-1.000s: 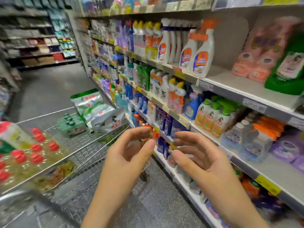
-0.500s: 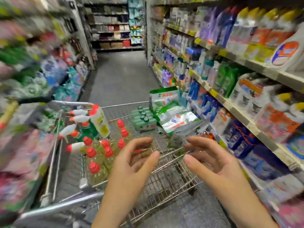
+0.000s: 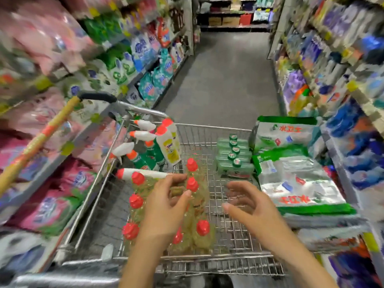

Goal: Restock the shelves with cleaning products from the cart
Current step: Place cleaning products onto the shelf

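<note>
Both hands hover over the wire cart [image 3: 207, 129], palms facing each other, fingers spread and loosely curled. Left hand [image 3: 166, 206]: released, holding nothing, positioned above the pack of yellow bottles with red caps [image 3: 193, 206]; contact with the pack cannot be confirmed because of motion blur. Right hand [image 3: 249, 206]: released, holding nothing, positioned above bare cart mesh to the right of that pack.

Cart contents:
- Yellow bottles with red caps: shrink-wrapped, lying in the near-left part of the basket.
- Spray bottles [image 3: 145, 150]: green bodies with white and orange triggers, clustered in the far-left corner; 1 white-and-yellow bottle [image 3: 169, 148] leans among them.
- Green-capped pack [image 3: 234, 159]: at the far centre of the basket, 5 caps visible in a row.
- Refill bags [image 3: 295, 179]: white and green with red print, stacked along the right side and overhanging the cart rim.

A yellow pole [image 3: 39, 142] with a dark grip leans across the left shelving [image 3: 41, 84]. Stocked shelves line both sides of the aisle; the right shelving [image 3: 342, 65] is heavily blurred.
</note>
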Demonstrator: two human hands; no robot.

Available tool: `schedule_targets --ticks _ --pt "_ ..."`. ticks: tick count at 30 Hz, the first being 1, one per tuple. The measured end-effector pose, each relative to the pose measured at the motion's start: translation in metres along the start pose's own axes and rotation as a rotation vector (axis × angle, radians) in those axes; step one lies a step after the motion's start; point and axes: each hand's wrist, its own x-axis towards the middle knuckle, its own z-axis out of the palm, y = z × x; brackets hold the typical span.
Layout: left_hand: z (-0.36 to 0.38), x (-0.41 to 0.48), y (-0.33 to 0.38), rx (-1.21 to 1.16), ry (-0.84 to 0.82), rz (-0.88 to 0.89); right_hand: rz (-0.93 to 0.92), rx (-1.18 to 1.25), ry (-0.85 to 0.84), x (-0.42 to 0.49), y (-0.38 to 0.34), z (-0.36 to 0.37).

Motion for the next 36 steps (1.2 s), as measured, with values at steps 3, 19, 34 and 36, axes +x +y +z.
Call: schedule_targets --ticks 3,19,34,36 --pt "0.012 0.017 -0.010 0.046 0.051 -0.050 0.006 -0.052 -0.106 0.044 0.016 -0.002" --pt "0.028 0.065 -0.052 0.318 -0.136 -0.175 -0.042 -0.393 -0.306 0.112 0.092 0.059" --pt "0.019 0.071 -0.056 0.236 -0.294 -0.131 -0.147 -0.449 -0.156 0.100 0.085 0.053" --pt "0.014 0.070 -0.054 0.165 -0.301 -0.119 -0.154 -0.388 -0.117 0.094 0.068 0.043"
